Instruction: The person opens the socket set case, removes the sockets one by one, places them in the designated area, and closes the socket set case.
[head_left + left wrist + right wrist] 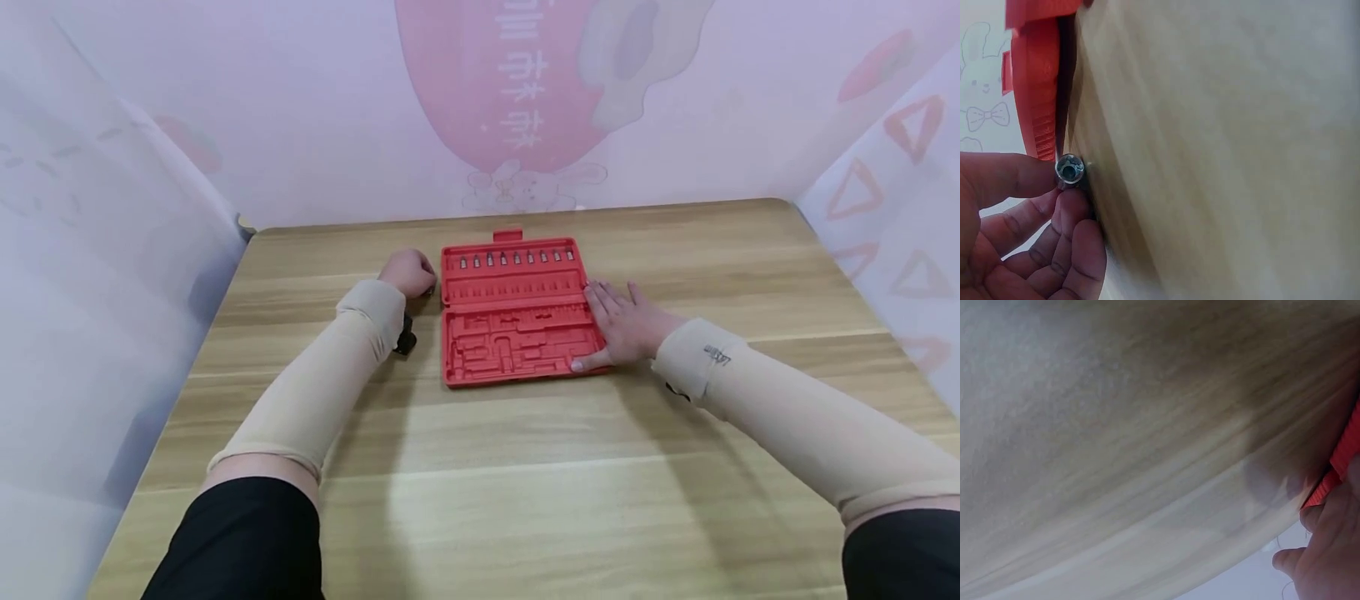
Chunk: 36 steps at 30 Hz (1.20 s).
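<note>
A red plastic tool case (pixel 517 305) lies unfolded flat on the table, its two halves spread. Along the far half stands a row of several small metal bits (pixel 517 257); the near half shows bare moulded recesses. Just left of the case, my left hand (pixel 408 272) pinches a small round metal socket (pixel 1070 169) between thumb and fingers, its hollow end facing the left wrist camera. My right hand (pixel 628 327) rests with fingers spread over the case's right edge, the thumb by the near corner.
The case sits on a wood-grain table (pixel 517 475) toward its far side. A printed pale backdrop (pixel 315 117) rises behind the far edge, with similar sheets at left and right.
</note>
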Each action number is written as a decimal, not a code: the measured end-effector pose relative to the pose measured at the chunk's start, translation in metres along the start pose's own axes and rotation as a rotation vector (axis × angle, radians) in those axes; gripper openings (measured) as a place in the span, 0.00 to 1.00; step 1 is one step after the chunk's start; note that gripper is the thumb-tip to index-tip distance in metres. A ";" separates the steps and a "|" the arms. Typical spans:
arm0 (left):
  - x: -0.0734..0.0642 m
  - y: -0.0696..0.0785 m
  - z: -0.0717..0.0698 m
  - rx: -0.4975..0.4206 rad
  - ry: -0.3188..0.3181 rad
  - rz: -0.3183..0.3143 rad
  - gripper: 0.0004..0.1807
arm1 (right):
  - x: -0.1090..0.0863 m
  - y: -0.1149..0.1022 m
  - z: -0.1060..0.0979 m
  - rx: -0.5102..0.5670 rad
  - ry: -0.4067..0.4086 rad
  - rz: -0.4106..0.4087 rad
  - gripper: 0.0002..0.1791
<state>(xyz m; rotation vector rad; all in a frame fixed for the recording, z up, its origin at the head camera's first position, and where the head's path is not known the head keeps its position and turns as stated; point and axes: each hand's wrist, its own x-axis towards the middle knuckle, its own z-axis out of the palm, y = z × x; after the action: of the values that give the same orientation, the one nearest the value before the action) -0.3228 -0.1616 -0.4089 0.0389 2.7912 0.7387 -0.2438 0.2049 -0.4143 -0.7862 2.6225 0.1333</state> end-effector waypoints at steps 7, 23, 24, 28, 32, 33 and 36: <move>-0.004 0.000 0.001 0.011 0.005 0.015 0.09 | -0.004 -0.003 -0.001 0.005 0.008 0.002 0.74; -0.003 -0.008 0.002 0.028 -0.004 -0.009 0.09 | -0.002 -0.008 0.004 0.057 0.002 0.020 0.75; -0.003 -0.007 0.001 0.033 -0.005 -0.009 0.10 | -0.001 -0.008 0.004 0.062 0.003 0.019 0.76; -0.006 -0.006 -0.002 0.045 -0.015 -0.021 0.11 | -0.001 -0.007 0.005 0.066 0.001 0.015 0.76; -0.005 -0.006 -0.004 0.051 -0.025 -0.026 0.13 | -0.001 -0.008 0.004 0.071 -0.004 0.014 0.76; -0.005 -0.006 -0.004 0.052 -0.026 -0.025 0.13 | -0.001 -0.008 0.004 0.071 -0.009 0.018 0.77; -0.005 -0.006 -0.006 0.047 -0.026 -0.021 0.14 | 0.000 -0.007 0.004 0.074 -0.007 0.017 0.77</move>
<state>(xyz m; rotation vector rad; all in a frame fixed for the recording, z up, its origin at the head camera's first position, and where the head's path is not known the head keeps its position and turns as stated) -0.3191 -0.1699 -0.4058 0.0282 2.7802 0.6629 -0.2380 0.1999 -0.4181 -0.7373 2.6123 0.0433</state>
